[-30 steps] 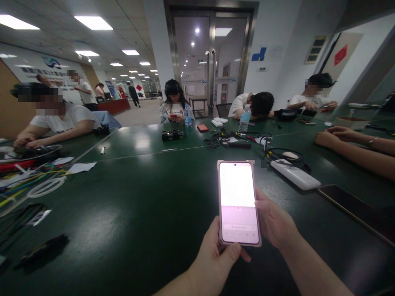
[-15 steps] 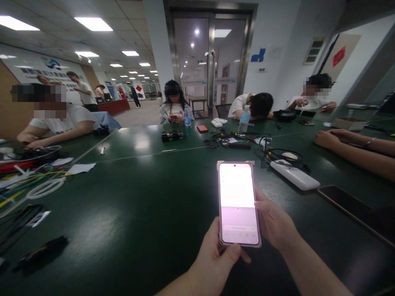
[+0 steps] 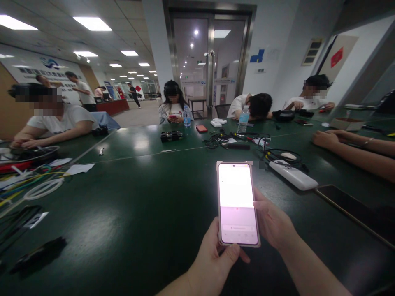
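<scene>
A smartphone (image 3: 237, 197) in a pale case is held upright above the dark green table, its bright screen facing me. The upper part of the screen is white, the lower part pinkish; its text is too small to read. My left hand (image 3: 216, 250) is closed around the lower left corner, with the thumb at the bottom edge and the other fingers mostly behind the phone. On the right edge, my right hand (image 3: 273, 220) grips the side, its thumb near the middle; its other fingers are largely hidden behind.
Right of the phone lie a white power strip (image 3: 293, 176), black cables (image 3: 282, 156) and a dark tablet-like device (image 3: 354, 209). Another person's forearms (image 3: 348, 144) rest at the right edge. Water bottles (image 3: 243, 120) stand farther back. Coloured cables (image 3: 33, 181) lie left. Several people sit around the table (image 3: 138, 197).
The view has shifted very slightly. Both hands keep the same hold on the smartphone, and its screen looks unchanged.
</scene>
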Motion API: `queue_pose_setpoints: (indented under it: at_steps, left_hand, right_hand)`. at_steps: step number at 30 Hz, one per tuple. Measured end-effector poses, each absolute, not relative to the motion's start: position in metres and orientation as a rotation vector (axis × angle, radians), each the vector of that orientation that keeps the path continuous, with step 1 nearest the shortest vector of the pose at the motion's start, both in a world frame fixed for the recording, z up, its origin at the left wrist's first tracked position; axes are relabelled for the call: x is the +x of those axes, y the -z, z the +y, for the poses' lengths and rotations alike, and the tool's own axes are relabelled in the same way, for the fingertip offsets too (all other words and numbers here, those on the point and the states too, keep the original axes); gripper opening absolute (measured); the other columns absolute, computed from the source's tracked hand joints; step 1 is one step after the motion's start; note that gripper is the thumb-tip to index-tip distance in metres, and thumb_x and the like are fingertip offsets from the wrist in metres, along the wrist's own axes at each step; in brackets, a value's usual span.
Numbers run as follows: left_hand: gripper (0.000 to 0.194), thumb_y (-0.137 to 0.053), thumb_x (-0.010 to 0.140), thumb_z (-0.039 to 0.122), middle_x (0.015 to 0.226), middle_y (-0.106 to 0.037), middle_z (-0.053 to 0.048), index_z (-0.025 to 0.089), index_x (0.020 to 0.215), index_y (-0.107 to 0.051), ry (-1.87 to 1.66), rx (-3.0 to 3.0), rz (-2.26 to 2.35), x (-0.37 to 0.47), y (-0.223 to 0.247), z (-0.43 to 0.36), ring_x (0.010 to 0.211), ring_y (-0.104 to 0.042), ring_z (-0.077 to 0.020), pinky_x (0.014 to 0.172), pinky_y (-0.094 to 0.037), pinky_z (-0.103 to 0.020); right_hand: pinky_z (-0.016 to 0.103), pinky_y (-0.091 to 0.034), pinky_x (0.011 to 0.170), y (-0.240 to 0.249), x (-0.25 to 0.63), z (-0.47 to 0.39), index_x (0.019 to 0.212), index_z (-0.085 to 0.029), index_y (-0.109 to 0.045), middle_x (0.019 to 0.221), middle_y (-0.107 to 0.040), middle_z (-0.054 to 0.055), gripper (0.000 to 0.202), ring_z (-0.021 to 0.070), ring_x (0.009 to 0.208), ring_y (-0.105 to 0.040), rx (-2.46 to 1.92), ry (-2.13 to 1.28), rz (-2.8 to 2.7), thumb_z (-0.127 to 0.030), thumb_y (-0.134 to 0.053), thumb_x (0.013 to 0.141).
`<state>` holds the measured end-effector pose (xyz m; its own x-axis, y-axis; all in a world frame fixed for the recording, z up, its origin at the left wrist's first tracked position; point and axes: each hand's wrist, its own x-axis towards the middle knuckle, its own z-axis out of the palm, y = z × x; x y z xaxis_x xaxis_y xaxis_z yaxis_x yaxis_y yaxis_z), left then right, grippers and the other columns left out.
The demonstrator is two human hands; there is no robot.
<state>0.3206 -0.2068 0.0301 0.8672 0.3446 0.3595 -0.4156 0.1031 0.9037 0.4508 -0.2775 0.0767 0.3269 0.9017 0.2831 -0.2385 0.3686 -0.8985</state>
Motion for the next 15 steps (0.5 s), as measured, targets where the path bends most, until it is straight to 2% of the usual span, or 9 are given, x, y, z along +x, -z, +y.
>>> queue_pose_setpoints:
  at_steps: [6, 11, 15]
  left_hand:
    - [0.043, -0.058, 0.078, 0.036, 0.094, -0.058, -0.012, 0.013, 0.111, -0.043, -0.574, 1.341, -0.081, 0.3213, -0.0282, -0.2071, 0.067, -0.056, -0.0133, 0.06, -0.042, -0.024]
    - [0.042, -0.057, 0.079, 0.035, 0.096, -0.058, -0.012, 0.013, 0.111, -0.043, -0.56, 1.348, -0.078, 0.3207, -0.0276, -0.206, 0.068, -0.056, -0.0129, 0.06, -0.041, -0.023]
    - [0.046, -0.057, 0.078, 0.038, 0.096, -0.059, -0.014, 0.012, 0.113, -0.042, -0.51, 1.385, -0.031, 0.3194, -0.0288, -0.2059, 0.072, -0.056, -0.0146, 0.064, -0.04, -0.025]
  right_hand:
    - [0.038, -0.047, 0.075, -0.0733, 0.4545, -0.2749, 0.129, -0.025, -0.033, 0.114, -0.058, 0.006, 0.06, 0.0242, 0.092, -0.058, -0.842, -0.891, -0.937, -0.021, -0.045, 0.07]
    - [0.039, -0.046, 0.074, -0.0724, 0.4535, -0.2748, 0.128, -0.024, -0.033, 0.11, -0.059, 0.007, 0.06, 0.0245, 0.089, -0.059, -0.846, -0.883, -0.934, -0.021, -0.046, 0.07]
    - [0.039, -0.046, 0.073, -0.0749, 0.4563, -0.2736, 0.118, -0.019, -0.047, 0.099, -0.063, 0.009, 0.045, 0.0256, 0.084, -0.06, -0.89, -0.809, -0.9, -0.037, -0.048, 0.076]
